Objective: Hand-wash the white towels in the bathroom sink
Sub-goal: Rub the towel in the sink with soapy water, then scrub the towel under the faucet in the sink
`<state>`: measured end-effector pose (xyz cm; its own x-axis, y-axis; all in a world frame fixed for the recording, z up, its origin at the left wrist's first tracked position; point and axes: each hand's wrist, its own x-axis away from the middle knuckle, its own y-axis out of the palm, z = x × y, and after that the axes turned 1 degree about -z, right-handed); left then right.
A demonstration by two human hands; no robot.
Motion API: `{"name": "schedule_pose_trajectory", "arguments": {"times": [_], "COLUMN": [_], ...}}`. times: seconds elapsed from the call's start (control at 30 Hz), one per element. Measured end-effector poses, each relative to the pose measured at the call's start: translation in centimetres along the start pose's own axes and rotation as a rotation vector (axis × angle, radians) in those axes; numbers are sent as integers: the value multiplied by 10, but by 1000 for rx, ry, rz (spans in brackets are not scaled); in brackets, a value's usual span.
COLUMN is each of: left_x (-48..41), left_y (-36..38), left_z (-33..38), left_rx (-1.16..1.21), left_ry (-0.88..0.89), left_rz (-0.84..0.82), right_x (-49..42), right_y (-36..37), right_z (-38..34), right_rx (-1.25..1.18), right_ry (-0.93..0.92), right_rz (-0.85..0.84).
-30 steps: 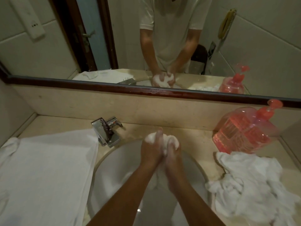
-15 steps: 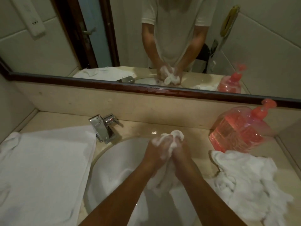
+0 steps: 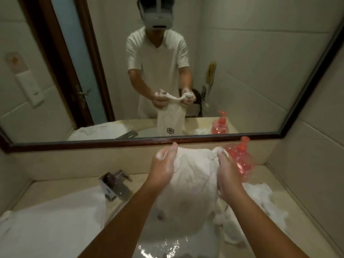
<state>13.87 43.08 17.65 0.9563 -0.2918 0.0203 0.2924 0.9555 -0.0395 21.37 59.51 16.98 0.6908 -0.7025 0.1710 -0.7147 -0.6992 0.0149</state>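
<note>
L hand [image 3: 163, 167] & R hand [image 3: 229, 176] clutch wet towel [image 3: 193, 185] at its 10 & 2 o'clock, over sink [image 3: 163, 246]; fingers curled into cloth.

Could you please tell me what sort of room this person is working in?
Most likely a bathroom, perhaps a hotel's: a white sink with a chrome tap is set in a beige counter, a wide framed mirror hangs on the tiled wall, and a pink soap bottle stands nearby.

Three towels counted — held towel [image 3: 193, 175], flat towel [image 3: 55, 226] at counter [image 3: 46, 189] left edge, crumpled towel [image 3: 260, 200] at right; one faucet [image 3: 113, 185]; one soap bottle [image 3: 242, 161].
</note>
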Motion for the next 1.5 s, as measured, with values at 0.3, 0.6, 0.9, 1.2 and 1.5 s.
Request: {"name": "schedule_pose_trajectory", "arguments": {"times": [0.3, 0.6, 0.9, 1.2, 1.5], "left_x": [-2, 7, 25, 26, 71], "left_y": [107, 221, 217, 64, -178], "left_z": [75, -48, -112, -49, -91], "left_rx": [218, -156, -358, -350, -421], "left_ry": [-73, -201, -251, -133, -172], "left_rz": [-163, -186, -82, 206, 563], "right_x": [-26, -88, -98, -46, 83], "right_y": [-100, -199, -208, -16, 211], "right_z": [-96, 13, 90, 44, 95], "right_rx": [33, 467, 489, 445, 504], "right_ry": [-222, -105, 22, -96, -193], "right_rz": [261, 164, -62, -583, -944]}}
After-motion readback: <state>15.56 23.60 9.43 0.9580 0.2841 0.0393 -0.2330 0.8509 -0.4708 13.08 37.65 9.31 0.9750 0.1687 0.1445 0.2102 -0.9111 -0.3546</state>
